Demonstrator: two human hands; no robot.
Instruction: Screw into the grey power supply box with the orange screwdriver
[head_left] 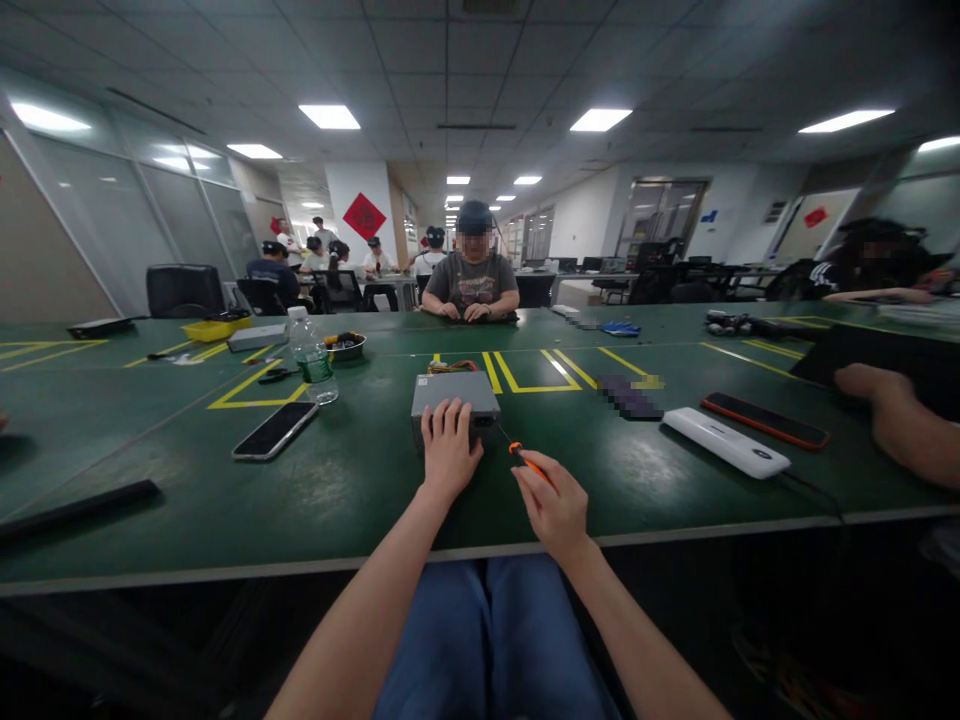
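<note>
A grey metal computer power supply (465,388) sits on the green table in front of me, with a bundle of coloured cables (452,367) at its back. My left hand (450,450) grips this box, its fingers over the top and its thumb at the near face. In my right hand (553,500) is a screwdriver (531,461) with an orange and black handle, pinched between thumb and fingers. The thin shaft points up and left, its tip at the right end of the near face. Whether the tip sits in a screw is too small to tell.
Left of the box are a phone (275,431), a water bottle (313,360) and a metal bowl (346,346). A white device (724,442) and an orange-edged phone (765,421) lie right. Another person's hand (900,415) is at far right; a co-worker (474,275) sits opposite.
</note>
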